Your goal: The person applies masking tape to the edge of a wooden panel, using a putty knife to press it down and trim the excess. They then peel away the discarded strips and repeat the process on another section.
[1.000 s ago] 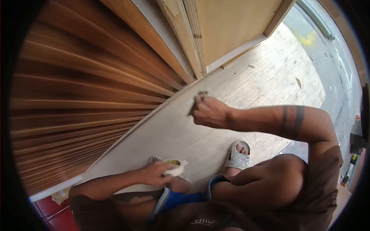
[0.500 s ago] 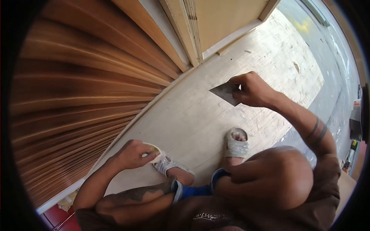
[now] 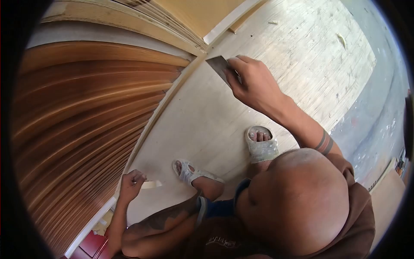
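My right hand (image 3: 254,84) grips a thin, dark, flat metal scraper (image 3: 218,65), its free corner close to the end of the pale wooden edge strip (image 3: 189,67). At the lower left, my left hand (image 3: 133,180) is closed on a small pale object (image 3: 151,184), blurred, perhaps a roll of tape, beside the strip. Between the hands and the left border stands a brown ribbed wood panel (image 3: 95,112) along that strip.
Below lies a pale, scuffed board (image 3: 207,116) with small scraps on it. My sandalled feet (image 3: 262,137) rest there. A wooden frame (image 3: 172,21) stands at the top. Grey stained floor (image 3: 371,125) lies to the right, and something red (image 3: 89,246) at the bottom left.
My right hand has moved up and left with the scraper, nearer the panel's edge. My left hand has shifted left and down, toward the strip. The view has turned.
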Available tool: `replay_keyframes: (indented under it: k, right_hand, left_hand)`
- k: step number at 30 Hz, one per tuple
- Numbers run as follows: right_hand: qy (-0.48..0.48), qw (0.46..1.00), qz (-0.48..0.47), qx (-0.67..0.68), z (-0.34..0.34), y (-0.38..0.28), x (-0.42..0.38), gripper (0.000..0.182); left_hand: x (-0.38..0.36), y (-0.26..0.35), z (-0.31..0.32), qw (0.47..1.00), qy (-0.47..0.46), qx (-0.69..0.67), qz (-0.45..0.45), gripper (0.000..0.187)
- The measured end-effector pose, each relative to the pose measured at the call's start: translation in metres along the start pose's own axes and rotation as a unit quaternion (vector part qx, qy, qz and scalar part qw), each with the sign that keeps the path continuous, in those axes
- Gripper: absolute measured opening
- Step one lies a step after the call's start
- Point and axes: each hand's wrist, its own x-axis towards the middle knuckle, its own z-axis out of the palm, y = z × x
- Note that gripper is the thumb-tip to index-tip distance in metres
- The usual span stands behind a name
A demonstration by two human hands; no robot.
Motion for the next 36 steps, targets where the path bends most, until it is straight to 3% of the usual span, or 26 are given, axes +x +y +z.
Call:
replay_keyframes:
  k: [3, 5, 6, 9, 11, 15, 17, 18, 21, 22, 23, 25, 26, 27, 28, 29, 30, 34, 36]
  right_hand:
    - [-0.022, 0.998, 0.033, 0.040, 0.005, -0.005, 0.009, 0.015]
    - [-0.038, 0.980, 0.119, 0.157, 0.008, -0.014, 0.009, 0.021]
    - [-0.044, 0.979, 0.117, 0.159, 0.012, -0.015, 0.008, 0.021]
    - [-0.016, 0.979, 0.112, 0.168, 0.026, -0.015, 0.004, 0.024]
    - [-0.033, 0.929, 0.236, 0.282, 0.034, -0.013, -0.001, 0.023]
    - [-0.041, 0.947, 0.216, 0.235, 0.038, 0.012, -0.015, 0.022]
    - [-0.186, 0.965, 0.170, 0.066, 0.031, 0.023, -0.023, 0.029]
    - [-0.223, 0.961, 0.150, 0.058, 0.042, 0.045, -0.032, 0.039]
    - [-0.247, 0.953, 0.173, 0.040, 0.061, 0.068, -0.043, 0.042]
    - [-0.206, 0.969, 0.107, -0.086, 0.062, 0.063, -0.048, 0.044]
    - [-0.207, 0.969, 0.107, -0.083, 0.063, 0.060, -0.044, 0.044]
    - [-0.027, 0.998, 0.011, -0.062, 0.062, 0.048, -0.029, 0.039]
    - [-0.094, 0.984, 0.122, 0.087, 0.056, 0.033, -0.019, 0.049]
    - [-0.093, 0.984, 0.122, 0.087, 0.052, 0.021, -0.008, 0.049]
    - [-0.161, 0.922, 0.220, 0.274, 0.048, 0.010, 0.001, 0.054]
    - [-0.220, 0.811, 0.307, 0.447, 0.049, 0.003, 0.007, 0.060]
    - [-0.228, 0.799, 0.290, 0.474, 0.052, 0.000, 0.010, 0.073]
    - [-0.202, 0.804, 0.274, 0.488, 0.063, -0.006, 0.019, 0.077]
    - [-0.223, 0.732, 0.314, 0.562, 0.064, -0.004, 0.026, 0.086]
  left_hand:
    - [0.013, -0.001, 0.024, 0.999, 0.020, -0.050, -0.005, 0.017]
    - [0.012, 0.014, 0.030, 0.993, -0.044, -0.101, -0.036, 0.018]
    - [0.011, 0.017, 0.030, 0.992, -0.050, -0.111, -0.018, 0.017]
    - [0.017, 0.025, 0.026, 0.998, -0.044, -0.039, 0.027, 0.015]
    - [0.019, 0.022, 0.026, 0.997, -0.034, -0.061, 0.021, 0.011]
    - [0.020, 0.049, 0.011, 0.998, -0.052, -0.040, -0.005, 0.007]
    - [0.024, 0.052, 0.012, 0.997, -0.060, -0.040, -0.017, 0.007]
    - [0.026, 0.049, 0.015, 0.998, -0.054, -0.043, 0.009, 0.008]
    - [0.031, 0.054, 0.015, 0.997, -0.061, -0.031, 0.031, 0.008]
    - [0.031, 0.059, 0.014, 0.996, -0.077, -0.015, 0.031, 0.008]
    - [0.031, 0.064, 0.014, 0.997, -0.077, -0.013, 0.027, 0.008]
    - [0.033, 0.073, 0.014, 0.996, -0.073, -0.023, 0.038, 0.009]
    - [0.034, 0.073, 0.014, 0.996, -0.073, -0.021, 0.040, 0.009]
    - [0.034, 0.071, 0.015, 0.997, -0.064, -0.032, 0.040, 0.009]
    - [0.033, 0.069, 0.016, 0.997, -0.055, -0.043, 0.041, 0.009]
    - [0.033, 0.068, 0.016, 0.997, -0.055, -0.042, 0.041, 0.009]
    - [0.033, 0.067, 0.016, 0.997, -0.051, -0.047, 0.044, 0.009]
    - [0.031, 0.053, 0.017, 0.996, -0.035, -0.065, 0.051, 0.009]
    - [0.029, 0.057, 0.013, 0.997, -0.050, -0.051, 0.037, 0.008]
